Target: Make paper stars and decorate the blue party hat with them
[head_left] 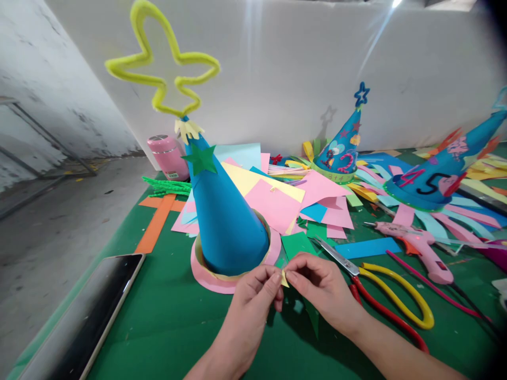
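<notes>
My left hand (253, 295) and my right hand (320, 285) meet low in the middle, both pinching a tiny yellow paper scrap (284, 278) between thumb and fingertips. Just behind them stands a blue paper cone hat (224, 216) with a pink and yellow brim, a green star stuck on its side and a yellow pipe-cleaner star (158, 63) on top. Scissors with red and yellow handles (380, 295) lie right of my right hand, blades pointing toward the cone.
On the green table (158, 327) lie loose coloured paper sheets (277, 200), a pink glue gun (415, 243), two more decorated blue hats (343, 145) (439, 174), a pink canister (168, 155), green pipe cleaners (166, 186) and a tablet (91, 311) at the left edge.
</notes>
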{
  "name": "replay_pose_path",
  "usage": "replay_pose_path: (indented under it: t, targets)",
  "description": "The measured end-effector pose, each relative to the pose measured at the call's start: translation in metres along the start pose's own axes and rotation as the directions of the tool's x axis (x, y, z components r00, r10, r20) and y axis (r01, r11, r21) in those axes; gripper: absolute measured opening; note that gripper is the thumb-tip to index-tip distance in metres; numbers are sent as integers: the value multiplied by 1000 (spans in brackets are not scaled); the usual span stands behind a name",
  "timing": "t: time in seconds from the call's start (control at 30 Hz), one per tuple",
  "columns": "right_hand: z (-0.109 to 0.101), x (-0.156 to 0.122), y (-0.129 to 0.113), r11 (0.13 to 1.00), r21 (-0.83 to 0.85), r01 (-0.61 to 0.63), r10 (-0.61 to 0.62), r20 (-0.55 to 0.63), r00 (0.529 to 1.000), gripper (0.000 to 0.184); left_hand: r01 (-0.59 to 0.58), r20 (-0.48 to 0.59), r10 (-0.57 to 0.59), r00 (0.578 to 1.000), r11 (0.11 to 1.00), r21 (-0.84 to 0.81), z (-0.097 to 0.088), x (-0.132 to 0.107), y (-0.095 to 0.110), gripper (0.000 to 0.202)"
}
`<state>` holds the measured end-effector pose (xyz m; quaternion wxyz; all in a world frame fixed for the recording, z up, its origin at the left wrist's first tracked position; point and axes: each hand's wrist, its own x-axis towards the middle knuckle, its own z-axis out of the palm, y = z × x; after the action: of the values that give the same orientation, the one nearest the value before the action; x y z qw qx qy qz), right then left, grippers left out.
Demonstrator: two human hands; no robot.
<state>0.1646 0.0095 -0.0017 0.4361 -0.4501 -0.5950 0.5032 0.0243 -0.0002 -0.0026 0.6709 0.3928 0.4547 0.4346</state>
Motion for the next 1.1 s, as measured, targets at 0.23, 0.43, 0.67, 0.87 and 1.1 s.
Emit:
replay_pose_path:
  t: [0.23, 0.43, 0.67, 0.87, 1.1]
  targets:
    - [0, 0, 0, 1000, 5, -1, 1, 8, 1000, 10, 0, -29, -2, 1000, 998, -61, 1, 0, 1, 17]
    - [1, -1, 0, 994, 73, -85, 81, 48, 996, 15, 17, -35, -24, 999, 980, -198, 2, -1, 5, 19]
    - [1, -1, -3, 988, 105, -117, 103, 128, 986, 21, 6, -57, -17, 998, 983, -184, 1, 2, 4, 16]
    - [2, 0, -3, 983, 132, -129, 111, 139, 984, 21, 1, -53, -10, 999, 986, -167, 0, 1, 4, 17]
    - [2, 0, -1, 988, 82, -134, 123, 127, 984, 24, -18, -62, 11, 998, 994, -110, -1, 0, 3, 17]
